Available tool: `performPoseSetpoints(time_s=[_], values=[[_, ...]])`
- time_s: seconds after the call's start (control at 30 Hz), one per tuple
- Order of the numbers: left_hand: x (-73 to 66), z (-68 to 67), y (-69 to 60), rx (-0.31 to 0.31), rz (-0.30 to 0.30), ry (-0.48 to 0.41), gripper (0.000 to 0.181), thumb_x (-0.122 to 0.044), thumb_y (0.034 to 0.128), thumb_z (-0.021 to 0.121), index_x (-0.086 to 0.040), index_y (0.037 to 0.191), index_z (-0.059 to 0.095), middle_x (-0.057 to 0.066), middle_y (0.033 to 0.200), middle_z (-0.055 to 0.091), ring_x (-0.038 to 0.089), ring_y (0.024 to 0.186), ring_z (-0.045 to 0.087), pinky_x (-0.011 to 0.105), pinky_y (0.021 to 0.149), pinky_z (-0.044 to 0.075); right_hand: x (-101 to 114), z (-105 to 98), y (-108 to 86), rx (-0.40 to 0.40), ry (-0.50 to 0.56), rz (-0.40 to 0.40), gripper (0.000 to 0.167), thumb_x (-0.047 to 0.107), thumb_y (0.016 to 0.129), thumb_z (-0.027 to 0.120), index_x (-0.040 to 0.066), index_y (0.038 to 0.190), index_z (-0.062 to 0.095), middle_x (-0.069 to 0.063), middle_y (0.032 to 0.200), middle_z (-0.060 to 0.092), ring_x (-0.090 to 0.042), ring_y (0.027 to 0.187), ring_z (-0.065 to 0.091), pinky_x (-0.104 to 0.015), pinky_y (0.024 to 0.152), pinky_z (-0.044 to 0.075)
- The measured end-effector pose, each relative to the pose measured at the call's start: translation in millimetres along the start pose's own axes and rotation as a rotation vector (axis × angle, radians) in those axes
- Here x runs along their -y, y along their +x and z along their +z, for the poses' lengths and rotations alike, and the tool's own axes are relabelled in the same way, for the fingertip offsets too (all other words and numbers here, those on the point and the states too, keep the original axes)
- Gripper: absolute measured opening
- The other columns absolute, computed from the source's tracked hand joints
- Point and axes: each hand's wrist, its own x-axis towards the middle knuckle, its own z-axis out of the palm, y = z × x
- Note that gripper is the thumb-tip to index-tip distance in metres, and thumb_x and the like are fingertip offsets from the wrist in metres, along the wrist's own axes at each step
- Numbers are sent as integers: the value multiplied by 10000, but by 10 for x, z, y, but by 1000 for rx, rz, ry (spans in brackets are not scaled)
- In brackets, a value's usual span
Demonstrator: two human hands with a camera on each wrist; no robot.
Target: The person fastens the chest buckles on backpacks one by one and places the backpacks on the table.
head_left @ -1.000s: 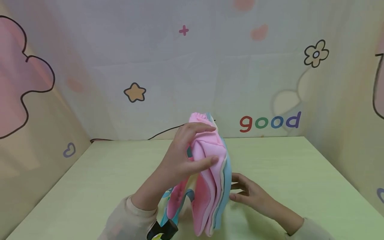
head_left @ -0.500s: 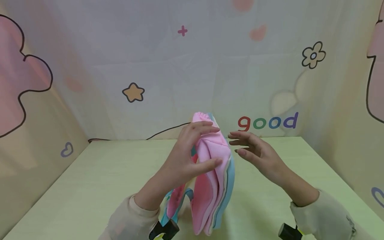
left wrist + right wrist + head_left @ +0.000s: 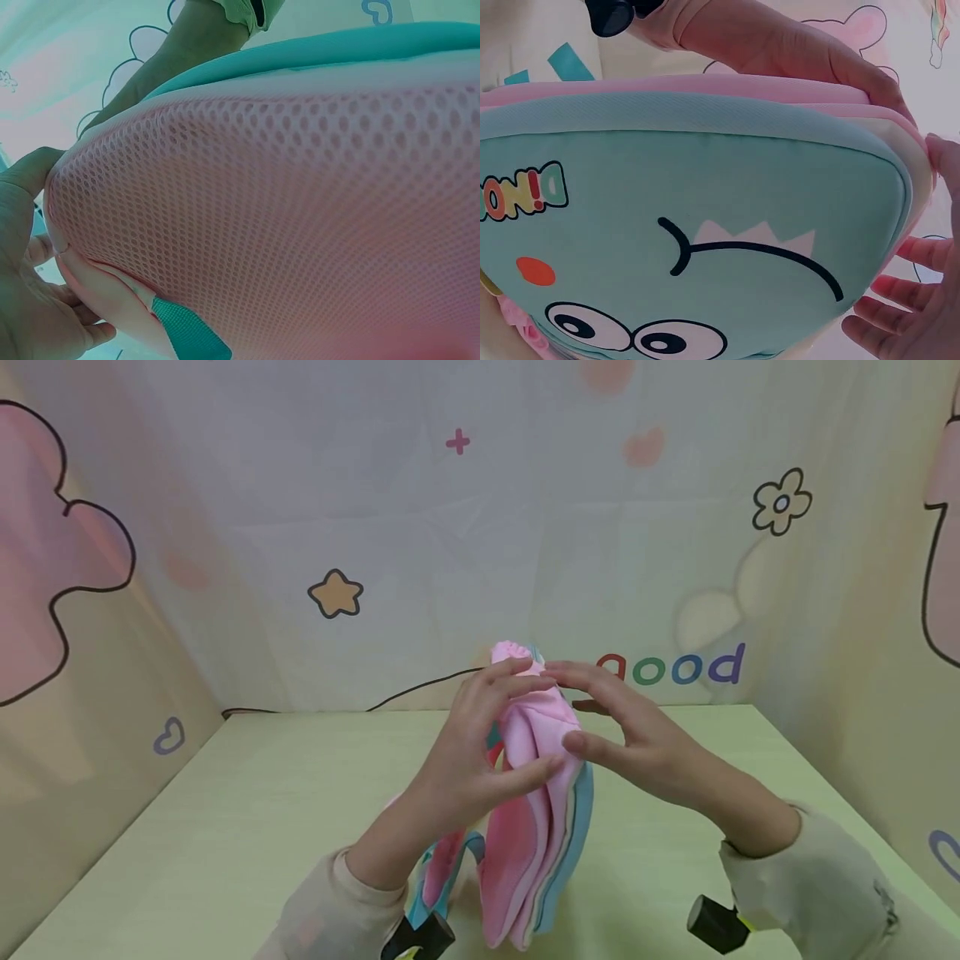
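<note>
A child's backpack (image 3: 517,843), pink with a blue front, stands on the table between the two hands. My left hand (image 3: 465,752) holds its side, with fingers over the far part and thumb across the pink fabric. In the left wrist view, its pink mesh back (image 3: 285,210) and a teal strap (image 3: 191,330) show. The right wrist view shows the front panel (image 3: 705,180), printed with a dinosaur face. My right hand (image 3: 645,743) touches the bag from the right with thumb and fingertips, fingers spread and nearly straight. Part of the bag is hidden behind both hands.
The pale green tabletop (image 3: 300,793) runs back to a printed cloth backdrop (image 3: 420,568). Shoulder straps (image 3: 442,877) hang at the backpack's left. A black camera mount (image 3: 718,925) sits by the right wrist, another (image 3: 420,937) by the left.
My right hand has risen from beside the bag's lower right and moved left onto its upper part. The left hand stays on the backpack, which has shifted slightly right at the top.
</note>
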Motion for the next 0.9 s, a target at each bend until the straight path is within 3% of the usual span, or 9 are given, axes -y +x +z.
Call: performPoseSetpoints(time_s=[0.23,0.4,0.5,0.67,0.9], values=[[4,2,-17,-2,-22,8,622,-177,792,768,-132,1348,492,87,1503,350,233,1413,269,504,1025,443,-23,11,-9,9,-17,0,539,194,930,569,244,1437,396,-1,1508,375,-213,1365,383,-484,1013,461],[29,-74,-26,2,-13,-3,708,-218,780,790,-183,1400,450,59,1547,290,200,1453,209,555,1034,421,-35,4,-16,12,-18,-8,533,202,935,568,231,1438,394,-14,1496,386,-217,1344,401,-439,1002,475],[61,-143,-34,-9,3,-9,722,-374,807,756,-199,1424,424,42,1556,280,189,1451,214,560,1038,417,-47,-6,-29,10,-25,-10,520,214,945,567,214,1436,396,-37,1489,391,-228,1332,412,-409,996,485],[132,-224,-77,-35,-29,-1,820,-675,799,591,-224,1452,387,-1,1555,282,183,1445,223,583,1049,390,-66,-18,-42,9,-16,13,531,169,932,580,237,1427,401,-12,1491,385,-204,1326,425,-350,997,490],[260,-238,-169,-32,-85,11,811,-620,814,628,-210,1463,366,16,1554,273,206,1452,198,597,1041,393,-93,-26,-51,11,0,8,535,153,923,586,219,1422,403,-22,1482,395,-208,1319,432,-332,992,492]])
